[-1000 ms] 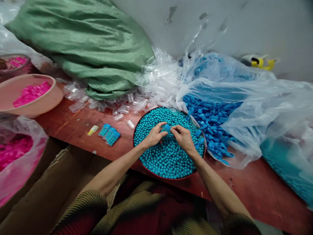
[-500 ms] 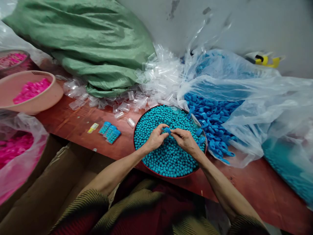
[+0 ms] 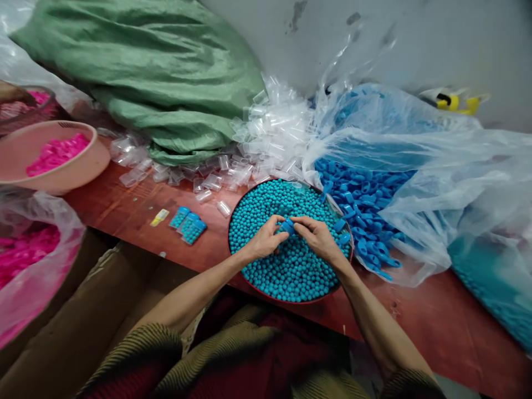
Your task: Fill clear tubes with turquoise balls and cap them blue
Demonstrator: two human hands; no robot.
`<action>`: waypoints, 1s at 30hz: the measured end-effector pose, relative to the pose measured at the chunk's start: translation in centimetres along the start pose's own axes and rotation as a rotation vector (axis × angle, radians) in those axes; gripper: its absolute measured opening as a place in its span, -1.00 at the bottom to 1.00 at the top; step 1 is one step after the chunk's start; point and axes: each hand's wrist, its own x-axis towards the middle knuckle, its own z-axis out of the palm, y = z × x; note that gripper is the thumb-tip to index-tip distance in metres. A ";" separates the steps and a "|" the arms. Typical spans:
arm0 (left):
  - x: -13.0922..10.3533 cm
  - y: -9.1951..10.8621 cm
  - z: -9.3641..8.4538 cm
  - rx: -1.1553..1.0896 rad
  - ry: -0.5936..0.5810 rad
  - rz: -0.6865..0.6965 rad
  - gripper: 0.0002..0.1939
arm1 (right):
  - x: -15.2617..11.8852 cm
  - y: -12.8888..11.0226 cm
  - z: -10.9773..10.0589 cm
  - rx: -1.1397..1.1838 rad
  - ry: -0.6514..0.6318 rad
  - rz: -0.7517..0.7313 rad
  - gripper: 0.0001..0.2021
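Observation:
Over a round red-rimmed tray of teal beads (image 3: 291,277), my left hand (image 3: 266,239) and my right hand (image 3: 318,237) meet at a small blue piece (image 3: 287,225). Both sets of fingers are closed on it, and they hide part of it. Whether a clear case is joined to it cannot be made out. Blue caps (image 3: 366,205) spill from a plastic bag beside the tray's right edge. Left of the tray, a few bead-filled cases with blue caps (image 3: 191,228) lie together on the red table (image 3: 137,210).
Clear cases (image 3: 274,133) are heaped behind the tray, by a green sack (image 3: 166,72). A pink basin (image 3: 97,158) holds pink pieces at the left. Another person's hand (image 3: 12,93) reaches into a container at far left. A bag of teal beads (image 3: 490,293) lies at right.
Both hands have shifted slightly, with the blue piece more visible between them. Another person's hand has appeared at the far left. The view has moved a little.

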 end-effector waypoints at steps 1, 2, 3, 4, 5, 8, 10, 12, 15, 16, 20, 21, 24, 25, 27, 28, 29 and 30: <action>0.1 0.0 0.0 -0.020 0.013 0.006 -0.64 | -0.3 -0.1 0.3 -0.066 -0.026 -0.038 -0.67; 0.1 0.1 0.1 -0.040 0.039 0.027 -0.61 | -0.7 -0.2 0.6 -0.133 -0.044 -0.070 -0.58; 0.1 0.2 0.1 -0.057 0.073 0.060 -0.58 | -1.0 -0.2 1.1 -0.198 -0.050 -0.097 -0.45; 0.0 0.3 0.1 -0.068 0.105 0.095 -0.56 | -1.3 -0.2 1.6 -0.257 -0.045 -0.117 -0.32; 0.0 0.4 0.2 -0.074 0.128 0.120 -0.56 | -1.6 -0.2 2.1 -0.306 -0.031 -0.132 -0.23; -0.4 0.6 0.5 -0.113 0.141 0.123 -0.61 | -2.0 0.0 3.5 -0.401 0.040 -0.147 -0.21; -0.6 0.6 0.7 -0.161 0.145 0.104 -0.66 | -1.9 0.2 4.1 -0.439 0.078 -0.163 -0.26; -0.8 0.5 1.0 -0.186 0.179 0.088 -0.72 | -1.8 0.3 4.4 -0.471 0.086 -0.182 -0.28; -0.9 0.2 1.2 -0.130 0.225 0.072 -0.78 | -1.9 0.3 4.9 -0.496 0.077 -0.172 -0.32; -0.9 0.1 1.2 -0.077 0.229 0.081 -0.79 | -2.0 0.1 5.1 -0.502 0.072 -0.159 -0.32; -1.8 -0.6 -1.1 0.268 0.216 0.133 -0.76 | -2.6 -0.9 5.4 -0.555 -0.073 -0.157 -0.36; -2.3 -0.8 -2.2 0.361 0.230 0.131 -0.73 | -2.4 -1.0 5.1 -0.568 -0.107 -0.170 -0.40; -4.4 -1.3 -6.4 0.599 0.368 0.076 -0.62 | -0.7 -0.4 2.7 -0.606 0.007 -0.098 -0.53; -5.2 -1.4 -7.9 0.680 0.421 0.048 -0.59 | 0.2 0.2 1.5 -0.624 0.113 -0.023 -0.57; -6.6 -1.5 -10.3 0.894 0.543 -0.054 -0.57 | 2.6 1.5 -1.2 -0.690 0.324 0.141 -0.59; -7.1 -1.5 -11.0 1.006 0.611 -0.098 -0.56 | 3.8 2.2 -2.5 -0.727 0.404 0.215 -0.58; -7.4 -1.4 -11.4 1.107 0.675 -0.127 -0.56 | 5.0 2.8 -3.6 -0.771 0.460 0.286 -0.56; -7.4 -1.3 -11.5 1.181 0.729 -0.129 -0.56 | 6.2 3.4 -4.4 -0.813 0.491 0.350 -0.52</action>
